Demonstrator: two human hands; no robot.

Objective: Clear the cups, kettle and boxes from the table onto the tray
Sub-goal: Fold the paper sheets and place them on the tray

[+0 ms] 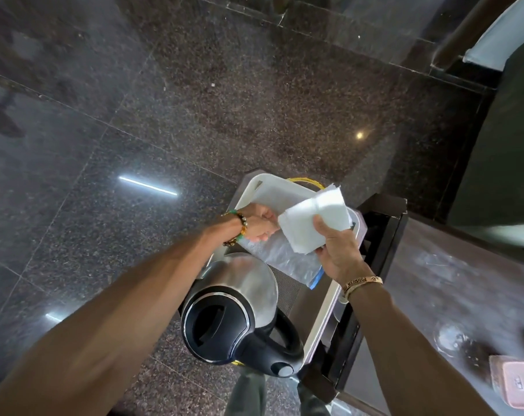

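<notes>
Pinching a white folded paper stack [313, 225] in right hand [340, 255], low over the white plastic tray [322, 316], likely to lay it flat. Left hand [259, 222] curled at its edge; grip unclear. Black-lidded steel kettle [233, 307] sits on tray; pink box [513, 382] waits on dark table [449, 283].

Polished dark granite floor [194, 100] all around. Folded white napkin [311, 226] over a clear plastic bag [290, 259]; blurred pink tub [514, 384], perhaps lidded, lower right.
</notes>
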